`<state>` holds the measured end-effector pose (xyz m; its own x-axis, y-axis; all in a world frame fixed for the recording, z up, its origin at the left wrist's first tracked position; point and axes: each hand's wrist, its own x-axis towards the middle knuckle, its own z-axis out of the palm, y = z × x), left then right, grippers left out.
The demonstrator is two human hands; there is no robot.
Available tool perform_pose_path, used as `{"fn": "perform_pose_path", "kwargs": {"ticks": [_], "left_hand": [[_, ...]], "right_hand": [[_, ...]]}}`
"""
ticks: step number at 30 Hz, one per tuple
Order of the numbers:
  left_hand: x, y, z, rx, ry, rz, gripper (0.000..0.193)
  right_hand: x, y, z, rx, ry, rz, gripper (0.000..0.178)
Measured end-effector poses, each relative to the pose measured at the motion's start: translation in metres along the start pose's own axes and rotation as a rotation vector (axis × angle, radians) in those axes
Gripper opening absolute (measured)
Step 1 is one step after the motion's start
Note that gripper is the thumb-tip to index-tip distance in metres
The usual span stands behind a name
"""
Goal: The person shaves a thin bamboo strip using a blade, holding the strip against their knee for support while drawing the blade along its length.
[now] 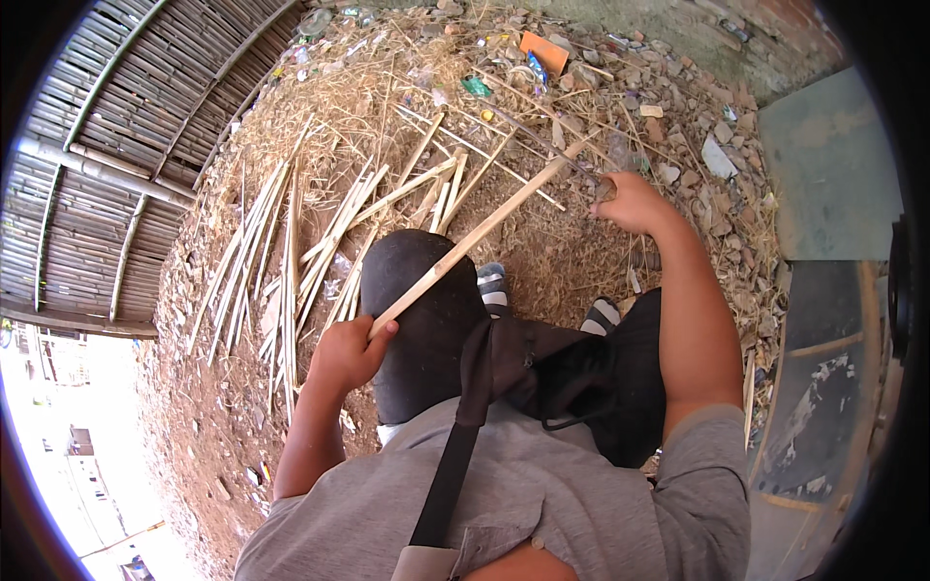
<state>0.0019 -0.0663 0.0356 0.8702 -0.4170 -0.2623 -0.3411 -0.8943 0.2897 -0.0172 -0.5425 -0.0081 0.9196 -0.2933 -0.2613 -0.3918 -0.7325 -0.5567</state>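
One pale bamboo strip (pixel 484 228), apparently mid-shaping: my left hand (pixel 349 351) clenched round its near end, its length slanting across my knee's (pixel 412 266) right edge; my right hand (pixel 635 203) grasping a dark tool (pixel 581 170) near its far end. Split strips (pixel 291 290), seemingly finished, lie loose toward the ground's (pixel 213 416) left edge; number remaining, cannot tell.

Your left hand (pixel 351 353) closes over the near end of the wooden strip (pixel 484 230), so that tip is hidden, and your right hand (pixel 635 203) covers the grip of a thin dark tool (pixel 578 167); whether its edge touches the strip, you cannot tell. Your knee (pixel 417 266) hides part of the ground and most of your left striped sock (pixel 492 283). The dark rim cuts off the slatted wall (pixel 107 145) and green panel (pixel 823 174); scattered litter (pixel 417 77) is too small to identify.
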Motion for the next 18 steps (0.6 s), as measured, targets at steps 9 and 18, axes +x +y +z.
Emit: {"fn": "perform_pose_path", "kwargs": {"ticks": [9,18], "left_hand": [[-0.002,-0.004,0.002,-0.014,0.015,0.007,0.059],[-0.004,0.000,0.002,-0.009,0.012,-0.043,0.059]], "right_hand": [[-0.026,-0.066,0.033,-0.128,-0.245,-0.327,0.043],[0.000,-0.017,0.006,0.045,-0.142,-0.046,0.056]]}}
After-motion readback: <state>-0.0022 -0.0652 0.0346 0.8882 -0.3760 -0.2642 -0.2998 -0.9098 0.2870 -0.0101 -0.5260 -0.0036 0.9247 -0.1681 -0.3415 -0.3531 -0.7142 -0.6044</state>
